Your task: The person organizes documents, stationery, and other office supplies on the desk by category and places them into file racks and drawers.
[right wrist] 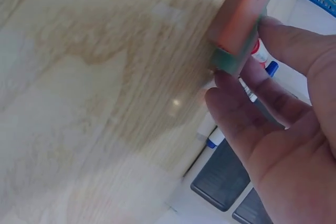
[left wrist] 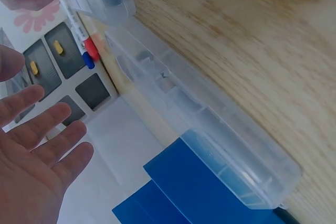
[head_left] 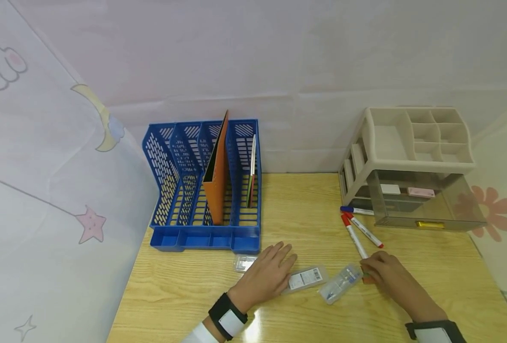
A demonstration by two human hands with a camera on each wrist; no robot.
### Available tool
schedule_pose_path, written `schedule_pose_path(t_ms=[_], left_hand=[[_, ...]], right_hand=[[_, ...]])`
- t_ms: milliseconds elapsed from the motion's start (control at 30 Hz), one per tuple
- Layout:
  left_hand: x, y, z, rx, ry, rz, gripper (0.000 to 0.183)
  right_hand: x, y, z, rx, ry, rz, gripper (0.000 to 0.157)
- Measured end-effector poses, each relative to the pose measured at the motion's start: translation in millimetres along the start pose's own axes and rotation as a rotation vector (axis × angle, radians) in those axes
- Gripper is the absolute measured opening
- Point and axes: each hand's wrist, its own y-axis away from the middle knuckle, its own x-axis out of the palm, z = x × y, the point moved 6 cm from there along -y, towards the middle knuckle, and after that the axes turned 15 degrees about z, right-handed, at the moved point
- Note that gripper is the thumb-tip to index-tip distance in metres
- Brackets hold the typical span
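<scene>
The step in hand appeared to be the taking up of the orange-and-green block (right wrist: 242, 22). The block sat at the 9 o'clock side of the right hand (head_left: 388, 274), low over the table (head_left: 296, 205); table contact could not be told. The right-hand grip was narrow, with the block pinched between thumb and fingers. The left hand (head_left: 264, 274) held nothing; its fingers were extended and spread, and its contact with the case below could not be told. By judgement, the next move called for a steady pinch and a lift clear of the adjacent items. Count, head view, clock positions from the right hand: three markers at 11 o'clock, comprising two red markers (head_left: 356, 239) and one blue marker (head_left: 360, 211); three clear cases (head_left: 341, 284) toward 9 o'clock, one partly covered by the left hand; one drawer unit (head_left: 390, 164) at 1 o'clock, with one pulled-out drawer (head_left: 459, 224) containing two blocks, one white block (head_left: 390, 189) and one pink block (head_left: 420, 192); one blue rack (head_left: 247, 244) at 10 o'clock, holding one orange folder (head_left: 216, 195) and, in its 3 o'clock slot, thin booklets (head_left: 252, 171) whose number could not be told.
</scene>
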Motion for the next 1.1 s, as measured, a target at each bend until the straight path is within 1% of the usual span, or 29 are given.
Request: schedule_pose_path(t_ms=[100,200,233,267,333,367,433,467,500,533,567,633,667,700,767,833,867,900,1033,1100], left_hand=[[-0.1,-0.7,-1.1,0.005,-0.004,-0.004,0.046],[1.4,-1.1,-1.0,0.006,0.0,-0.004,0.046],[1.4,-1.1,-1.1,0.006,0.002,-0.003,0.046],[1.6,-1.2,-1.1,0.006,0.004,-0.004,0.046],[1.4,-1.0,-1.4,0.005,0.003,-0.008,0.046],[1.2,-0.8,-1.6,0.005,0.002,-0.013,0.046],[0.5,-0.4,-1.9,0.005,0.001,-0.022,0.046],[0.6,-0.3,-1.9,0.005,0.0,-0.026,0.046],[0.6,-0.1,-2.0,0.005,-0.001,-0.029,0.046],[0.9,-0.1,-2.0,0.006,-0.003,-0.031,0.046],[1.0,-0.1,-1.8,0.006,-0.002,-0.032,0.046],[1.5,-0.3,-1.4,0.005,-0.003,-0.03,0.046],[1.7,-0.3,-1.2,0.006,-0.001,-0.029,0.047],[1.9,-0.5,-1.1,0.005,-0.001,-0.029,0.047],[3.1,-0.8,-0.9,0.003,-0.007,-0.029,0.047],[4.3,-1.5,-1.1,0.003,-0.006,-0.033,0.047],[4.8,-2.1,-1.4,0.003,-0.007,-0.036,0.047],[5.2,-2.8,-1.6,0.002,-0.008,-0.037,0.047],[5.8,-7.2,-4.2,0.003,-0.004,-0.046,0.046],[5.3,-9.6,-5.8,0.002,-0.007,-0.049,0.046]], right_hand=[[1.4,0,-1,-0.025,-0.002,-0.026,0.031],[4.1,-1,-2,-0.083,-0.032,-0.088,0.034],[5.9,-1,-2,-0.109,-0.083,-0.102,0.036],[8.3,-1,-2,-0.13,-0.17,-0.106,0.035],[11.6,0,-3,-0.169,-0.297,-0.124,0.036],[13.2,0,-3,-0.175,-0.335,-0.123,0.032],[15.8,0,-3,-0.18,-0.405,-0.114,0.033],[17.2,0,-4,-0.16,-0.461,-0.093,0.028],[17.1,0,-4,-0.15,-0.406,-0.095,0.032],[17.6,1,-4,-0.141,-0.398,-0.086,0.034],[17.5,1,-4,-0.134,-0.36,-0.081,0.038],[17.0,1,-3,-0.148,-0.317,-0.067,0.05],[16.5,1,-3,-0.15,-0.261,-0.061,0.053],[14.9,0,-1,-0.165,-0.156,-0.08,0.06],[13.0,0,1,-0.168,-0.041,-0.08,0.062],[10.8,0,1,-0.156,0.036,-0.076,0.058],[9.7,0,1,-0.14,0.061,-0.073,0.055],[8.9,0,0,-0.128,0.06,-0.068,0.052],[5.4,-1,0,-0.088,0.026,-0.058,0.038],[2.6,0,0,-0.065,0.021,-0.057,0.036]])
